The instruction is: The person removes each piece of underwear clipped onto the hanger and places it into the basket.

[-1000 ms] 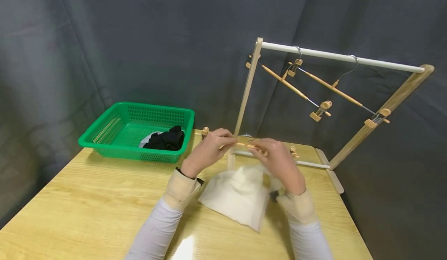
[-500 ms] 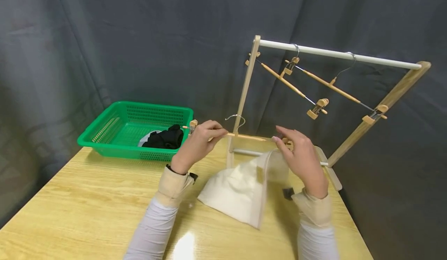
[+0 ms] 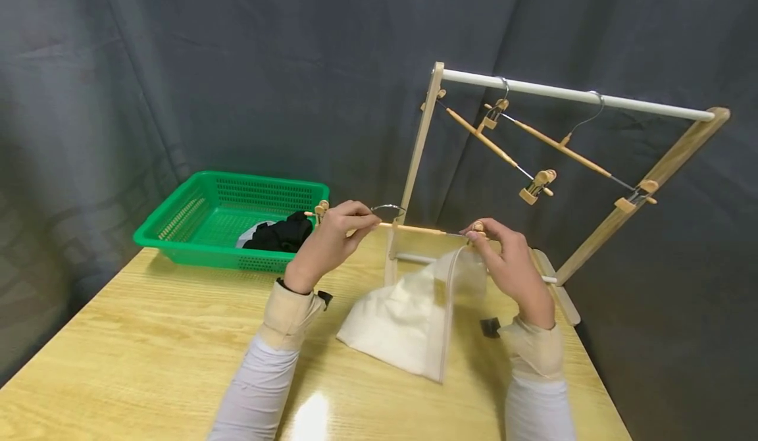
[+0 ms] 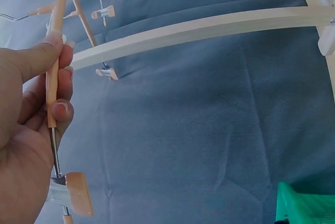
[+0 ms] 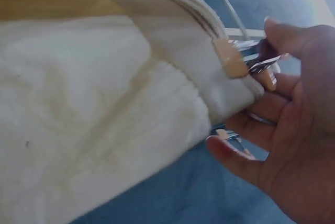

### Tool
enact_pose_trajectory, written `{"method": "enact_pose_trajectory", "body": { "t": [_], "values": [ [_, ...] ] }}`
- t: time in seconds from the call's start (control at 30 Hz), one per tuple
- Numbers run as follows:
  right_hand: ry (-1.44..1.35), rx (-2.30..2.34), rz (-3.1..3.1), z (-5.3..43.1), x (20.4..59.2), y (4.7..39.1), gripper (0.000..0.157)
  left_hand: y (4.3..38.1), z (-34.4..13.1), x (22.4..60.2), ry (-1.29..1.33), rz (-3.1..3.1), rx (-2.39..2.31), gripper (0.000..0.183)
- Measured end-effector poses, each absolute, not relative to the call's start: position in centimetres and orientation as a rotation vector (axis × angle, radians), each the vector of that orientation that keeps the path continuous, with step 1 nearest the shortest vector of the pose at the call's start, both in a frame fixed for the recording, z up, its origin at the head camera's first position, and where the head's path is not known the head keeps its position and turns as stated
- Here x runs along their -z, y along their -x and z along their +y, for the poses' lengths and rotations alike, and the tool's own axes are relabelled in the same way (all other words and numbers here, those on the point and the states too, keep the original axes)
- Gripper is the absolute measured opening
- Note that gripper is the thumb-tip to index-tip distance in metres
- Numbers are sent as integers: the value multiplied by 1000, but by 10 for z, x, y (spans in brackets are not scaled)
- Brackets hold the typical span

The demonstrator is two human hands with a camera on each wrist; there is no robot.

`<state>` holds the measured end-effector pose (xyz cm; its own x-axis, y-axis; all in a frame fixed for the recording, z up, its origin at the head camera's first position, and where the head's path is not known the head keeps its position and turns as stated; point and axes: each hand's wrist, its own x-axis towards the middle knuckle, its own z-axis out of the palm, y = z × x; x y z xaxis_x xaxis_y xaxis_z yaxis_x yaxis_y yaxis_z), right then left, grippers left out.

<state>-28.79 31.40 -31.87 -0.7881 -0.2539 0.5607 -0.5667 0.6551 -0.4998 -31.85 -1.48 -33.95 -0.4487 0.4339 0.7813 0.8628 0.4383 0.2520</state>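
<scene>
My left hand (image 3: 331, 237) grips the wooden bar (image 4: 52, 90) of a clip hanger, its thumb pressing the bar against the fingers. The hanger's left clip (image 3: 322, 210) sticks out past that hand with nothing in it. At the other end, my right hand (image 3: 512, 257) pinches the right clip (image 5: 233, 59). That clip is clamped on the edge of a cream cloth piece (image 3: 408, 316). From the clip the cloth slopes down to the table, lower edge resting there. The hanger's metal hook (image 3: 387, 207) leans back between the hands.
Two bare clip hangers, one with a wooden bar (image 3: 482, 138), hang from the white rail (image 3: 562, 93) of a wooden-framed rack at right. Back left, a green basket (image 3: 231, 262) holds a black garment (image 3: 281, 233) and something pale. Beneath is a light wood table (image 3: 148, 349).
My right hand has moved right from the bar's middle to the right clip. The left hand has shifted slightly left and up with the hanger, whose hook rose upright, then leaned back.
</scene>
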Motion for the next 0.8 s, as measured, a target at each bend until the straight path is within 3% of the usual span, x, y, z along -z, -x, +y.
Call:
{"method": "enact_pose_trajectory", "body": {
  "t": [0.17, 0.8],
  "values": [
    [-725, -1035, -2299, 316, 320, 292, 10, 318, -16, 337, 1084, -2046, 898, 16],
    [-686, -992, -2326, 321, 325, 296, 11, 317, -12, 338, 1103, -2086, 942, 16]
  ]
}}
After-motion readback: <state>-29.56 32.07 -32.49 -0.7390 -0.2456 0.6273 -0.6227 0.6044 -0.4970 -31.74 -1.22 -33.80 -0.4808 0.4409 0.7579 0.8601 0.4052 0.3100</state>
